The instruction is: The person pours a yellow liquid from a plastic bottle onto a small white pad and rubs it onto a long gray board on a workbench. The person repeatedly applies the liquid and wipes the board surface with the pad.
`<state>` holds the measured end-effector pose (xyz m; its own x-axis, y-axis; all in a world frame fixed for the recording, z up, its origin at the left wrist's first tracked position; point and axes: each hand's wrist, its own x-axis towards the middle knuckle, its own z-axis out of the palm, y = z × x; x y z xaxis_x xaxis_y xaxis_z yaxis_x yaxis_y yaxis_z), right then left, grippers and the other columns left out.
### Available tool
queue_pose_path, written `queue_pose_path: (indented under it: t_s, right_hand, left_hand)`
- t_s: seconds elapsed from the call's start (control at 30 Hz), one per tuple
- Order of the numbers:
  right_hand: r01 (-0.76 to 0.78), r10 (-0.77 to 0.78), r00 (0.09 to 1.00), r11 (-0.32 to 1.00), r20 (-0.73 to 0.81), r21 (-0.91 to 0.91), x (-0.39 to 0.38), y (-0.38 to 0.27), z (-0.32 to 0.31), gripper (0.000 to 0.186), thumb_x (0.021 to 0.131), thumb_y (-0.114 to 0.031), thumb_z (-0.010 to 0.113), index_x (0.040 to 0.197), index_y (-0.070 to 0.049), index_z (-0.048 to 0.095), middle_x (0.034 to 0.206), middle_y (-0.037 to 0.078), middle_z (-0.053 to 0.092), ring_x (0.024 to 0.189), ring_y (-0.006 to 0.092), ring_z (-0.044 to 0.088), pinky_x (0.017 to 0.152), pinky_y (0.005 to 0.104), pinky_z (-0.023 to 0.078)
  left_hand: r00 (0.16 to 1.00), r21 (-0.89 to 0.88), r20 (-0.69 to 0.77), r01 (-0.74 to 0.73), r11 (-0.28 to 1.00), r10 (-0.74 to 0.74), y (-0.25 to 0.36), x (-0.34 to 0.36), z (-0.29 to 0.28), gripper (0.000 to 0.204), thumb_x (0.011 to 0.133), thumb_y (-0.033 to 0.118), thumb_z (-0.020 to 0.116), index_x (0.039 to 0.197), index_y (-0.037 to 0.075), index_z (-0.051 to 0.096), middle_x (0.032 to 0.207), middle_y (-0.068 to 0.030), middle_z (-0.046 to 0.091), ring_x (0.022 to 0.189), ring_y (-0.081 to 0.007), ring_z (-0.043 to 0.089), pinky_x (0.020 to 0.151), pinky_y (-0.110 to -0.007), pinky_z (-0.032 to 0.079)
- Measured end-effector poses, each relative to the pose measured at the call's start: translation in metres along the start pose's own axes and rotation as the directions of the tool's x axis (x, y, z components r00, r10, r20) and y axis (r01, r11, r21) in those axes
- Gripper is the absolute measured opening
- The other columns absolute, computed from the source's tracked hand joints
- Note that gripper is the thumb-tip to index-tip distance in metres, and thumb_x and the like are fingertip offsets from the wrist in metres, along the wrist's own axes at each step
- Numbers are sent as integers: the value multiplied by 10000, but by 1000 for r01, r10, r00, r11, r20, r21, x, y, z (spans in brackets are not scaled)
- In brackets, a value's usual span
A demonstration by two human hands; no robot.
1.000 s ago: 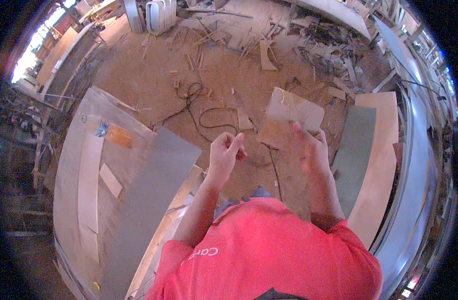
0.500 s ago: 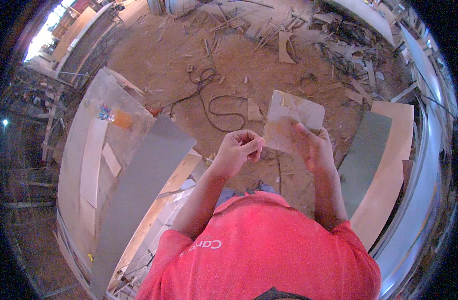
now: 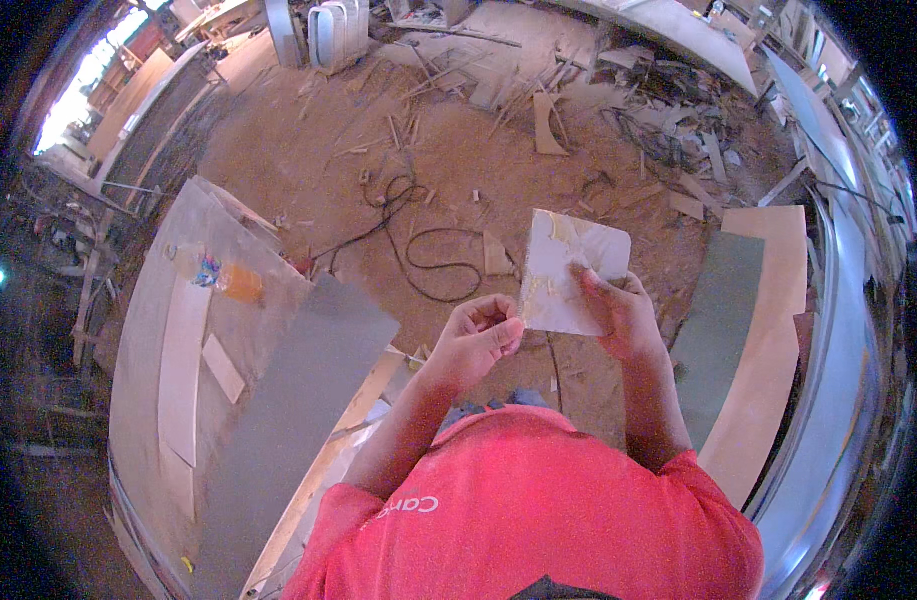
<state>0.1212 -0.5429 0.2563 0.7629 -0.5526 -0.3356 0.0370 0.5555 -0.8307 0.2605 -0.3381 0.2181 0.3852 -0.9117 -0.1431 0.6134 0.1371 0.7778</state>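
A thin, whitish flat piece of board [image 3: 563, 265] with a rounded corner and yellowish-brown smears is held up in front of me. My right hand [image 3: 623, 312] grips it at its right and lower side, thumb lying across the face and the other fingers behind. At its lower left corner is my left hand [image 3: 478, 345], thumb and fingers pinched together. The left fingertips come right up to the board's edge; whether they hold that edge or some small thing there is too fine to make out.
On the left, a table [image 3: 133, 370] carries a bottle with orange liquid [image 3: 240, 284], pale strips [image 3: 182, 360] and a dark grey panel [image 3: 298, 390]. A black cable [image 3: 443, 297] coils on the dusty floor. Curved panels [image 3: 763, 340] stand at right; wood scraps [image 3: 678, 130] lie beyond.
The surroundings have shifted lower in the picture. The board has turned a little, its smeared face now brighter. My left hand stays pinched at the board's left edge, and the right keeps its grip.
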Motion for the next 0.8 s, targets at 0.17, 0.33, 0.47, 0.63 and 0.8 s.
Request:
queue_pose_path:
  t_s: [0.17,0.33,0.47,0.63,0.8]
  right_hand:
    - [33,-28,998,995,63,-92,0,-7,-2,393,973,-207,772,1278,33,704,1141,108,780,946,214,759,861,389,610]
    - [81,-77,996,993,46,-90,11,-19,-15,433,975,-219,758,1318,23,655,1160,118,766,984,245,757,895,427,617]
    - [207,-210,965,978,-156,-37,20,-42,-67,480,975,-217,752,1360,31,607,1189,120,749,1055,266,741,916,446,611]
    - [169,-169,986,986,-7,2,15,-40,-44,466,966,-194,761,1349,31,620,1209,117,748,1095,250,728,929,431,601]
    - [163,-164,986,986,-18,-38,26,-25,-48,480,961,-201,776,1355,32,630,1235,113,745,1065,241,735,932,417,594]
  left_hand:
    - [988,-88,147,-31,996,44,7,-4,4,132,966,131,762,1003,59,659,849,-2,647,736,-122,579,668,-274,449]
    - [957,-152,277,-48,987,89,23,-17,16,209,966,216,759,908,82,610,820,8,577,746,-142,538,675,-306,408]
    - [910,-337,285,-198,920,300,56,-26,-5,279,1017,237,706,837,91,551,783,1,507,745,-164,502,659,-329,377]
    - [985,-286,32,-152,946,168,42,-2,-15,239,1052,179,663,846,84,590,798,-12,551,740,-152,532,651,-312,394]
    - [988,254,-128,-48,966,82,26,13,11,228,1027,187,726,847,68,652,770,1,634,660,-92,532,595,-243,374]
